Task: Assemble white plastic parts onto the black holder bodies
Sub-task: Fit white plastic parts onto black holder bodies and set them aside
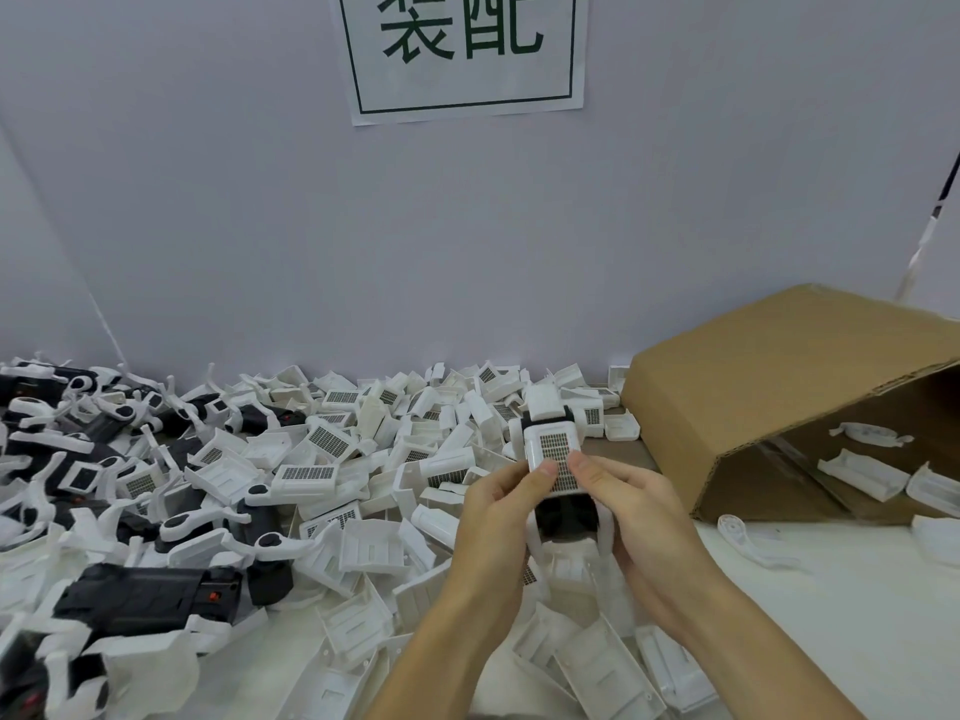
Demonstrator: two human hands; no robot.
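Both hands hold one black holder body (566, 518) with white side arms, raised above the table in the middle of the view. A white plastic part with a grey grid face (554, 445) sits on its top end. My left hand (501, 517) grips the body from the left, thumb pressed on the grid face. From the right, my right hand (631, 517) grips it too, its thumb on the grid's right edge. A large heap of loose white parts (363, 449) covers the table behind and below the hands.
Several black holder bodies (145, 597) with white arms lie piled at the left. A tipped cardboard box (769, 387) at the right holds a few white parts. A paper sign (462, 54) hangs on the wall. White tabletop (857, 631) shows at the lower right.
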